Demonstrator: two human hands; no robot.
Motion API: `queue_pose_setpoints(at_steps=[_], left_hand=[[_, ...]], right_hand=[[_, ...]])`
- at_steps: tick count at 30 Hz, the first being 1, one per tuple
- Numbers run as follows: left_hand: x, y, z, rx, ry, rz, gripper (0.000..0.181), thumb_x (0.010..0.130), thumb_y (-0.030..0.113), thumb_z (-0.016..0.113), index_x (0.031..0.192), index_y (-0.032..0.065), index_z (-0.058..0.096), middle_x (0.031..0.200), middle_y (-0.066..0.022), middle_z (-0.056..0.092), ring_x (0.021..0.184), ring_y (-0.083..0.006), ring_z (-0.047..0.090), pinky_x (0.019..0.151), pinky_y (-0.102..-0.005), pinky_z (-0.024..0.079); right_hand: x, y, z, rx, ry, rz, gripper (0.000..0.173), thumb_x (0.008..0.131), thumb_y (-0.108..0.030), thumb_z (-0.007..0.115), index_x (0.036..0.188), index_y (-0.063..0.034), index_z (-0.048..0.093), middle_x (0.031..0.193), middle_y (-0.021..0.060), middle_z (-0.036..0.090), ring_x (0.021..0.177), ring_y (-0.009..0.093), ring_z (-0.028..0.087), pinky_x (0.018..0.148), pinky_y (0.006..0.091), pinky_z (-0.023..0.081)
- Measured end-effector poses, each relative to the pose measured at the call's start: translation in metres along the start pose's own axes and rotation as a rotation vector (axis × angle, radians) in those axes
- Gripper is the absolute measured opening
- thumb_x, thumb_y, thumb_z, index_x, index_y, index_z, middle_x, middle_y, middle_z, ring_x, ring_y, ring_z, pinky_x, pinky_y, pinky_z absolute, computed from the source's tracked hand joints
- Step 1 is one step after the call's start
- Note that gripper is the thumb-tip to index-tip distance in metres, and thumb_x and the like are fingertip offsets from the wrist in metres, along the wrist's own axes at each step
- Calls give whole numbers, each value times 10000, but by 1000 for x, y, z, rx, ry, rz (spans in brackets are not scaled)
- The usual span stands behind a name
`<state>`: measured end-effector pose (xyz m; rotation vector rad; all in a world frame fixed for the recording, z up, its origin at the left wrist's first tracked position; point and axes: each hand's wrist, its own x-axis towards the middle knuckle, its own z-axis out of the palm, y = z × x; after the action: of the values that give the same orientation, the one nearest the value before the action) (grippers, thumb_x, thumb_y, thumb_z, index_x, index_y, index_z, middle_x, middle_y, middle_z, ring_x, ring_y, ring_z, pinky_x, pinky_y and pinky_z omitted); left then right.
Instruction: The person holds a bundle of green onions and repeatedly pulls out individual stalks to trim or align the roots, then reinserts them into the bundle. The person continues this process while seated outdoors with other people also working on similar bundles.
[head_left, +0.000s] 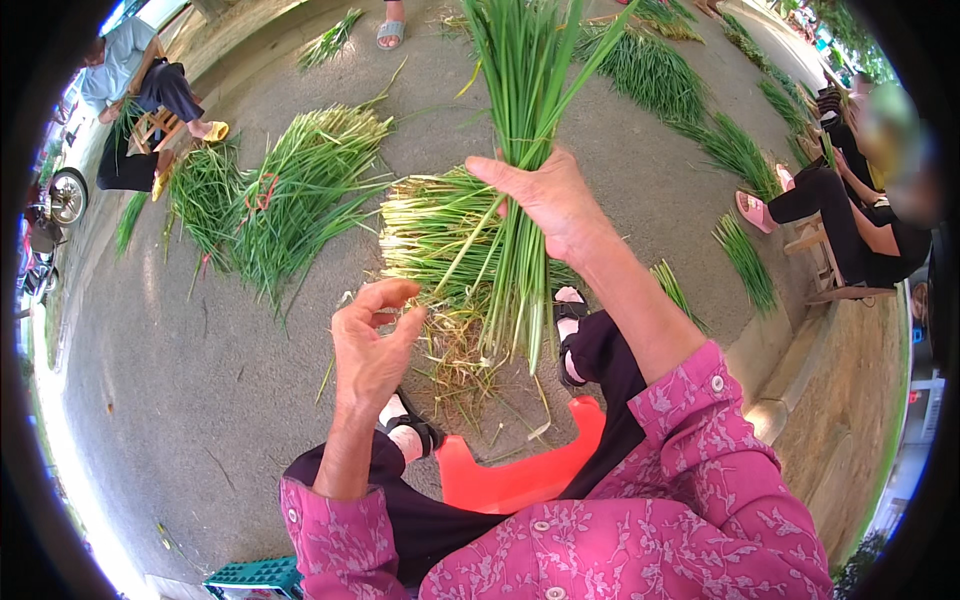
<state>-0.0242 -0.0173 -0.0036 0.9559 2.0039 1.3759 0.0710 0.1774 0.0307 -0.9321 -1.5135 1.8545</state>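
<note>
My right hand (551, 195) grips a bunch of long green leafy stalks (525, 90), likely chives, around its middle; the leaves point away from me and the pale stem ends hang towards me. One yellowish stalk (471, 244) slants out of the bunch towards my left hand (379, 330). That hand is raised at the left, its thumb and forefinger curled close together near the stalk's end; whether they pinch a pale scrap is unclear. Below the bunch, a thick pile of similar stalks (427, 225) lies on the pavement, with dry trimmings (461, 352) in front of it.
Large green heaps (307, 180) lie at the left, more (652, 75) at the upper right. A red plastic stool (517, 476) is between my legs, a green crate (255, 574) at the lower left. People sit on both sides, one on a wooden chair (825, 259); a sandalled foot (391, 31) is ahead.
</note>
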Motion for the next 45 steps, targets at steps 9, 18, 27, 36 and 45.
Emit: queue_pose_setpoints(at_steps=[9, 18, 27, 36, 45], left_hand=[[9, 15, 21, -685, -116, -283, 203, 800, 175, 642, 892, -6, 635, 723, -52, 630, 637, -82, 530, 604, -203, 400], [7, 9, 19, -734, -143, -324, 103, 765, 84, 621, 797, -13, 637, 663, -41, 609, 549, -74, 498, 496, -188, 362], [6, 7, 13, -812, -186, -368, 105, 752, 34, 601, 813, -51, 608, 773, -103, 624, 623, -125, 567, 564, -217, 451], [5, 8, 11, -812, -214, -400, 130, 734, 5, 574, 847, -55, 595, 779, -103, 622, 618, -123, 564, 571, -218, 454], [4, 14, 16, -766, -186, -425, 126, 750, 51, 602, 839, -38, 602, 698, -52, 609, 558, -67, 513, 499, -176, 374]], right_hand=[[-12, 8, 16, -63, -154, -52, 237, 711, -182, 737, 773, -58, 545, 658, -20, 532, 537, 68, 482, 446, 228, 404], [-21, 4, 24, -46, -246, -99, 301, 690, -189, 754, 836, -48, 531, 657, -15, 527, 513, 65, 472, 428, 221, 393], [-20, 4, 24, -58, -261, -85, 363, 677, -210, 765, 891, -43, 523, 683, -7, 521, 537, 75, 479, 440, 226, 395], [-19, 6, 22, -53, -271, -71, 368, 674, -214, 767, 882, -37, 520, 688, 1, 525, 541, 81, 481, 445, 232, 399], [-17, 5, 20, -106, -250, -69, 346, 683, -188, 758, 887, -25, 530, 703, 1, 534, 546, 78, 484, 443, 228, 407]])
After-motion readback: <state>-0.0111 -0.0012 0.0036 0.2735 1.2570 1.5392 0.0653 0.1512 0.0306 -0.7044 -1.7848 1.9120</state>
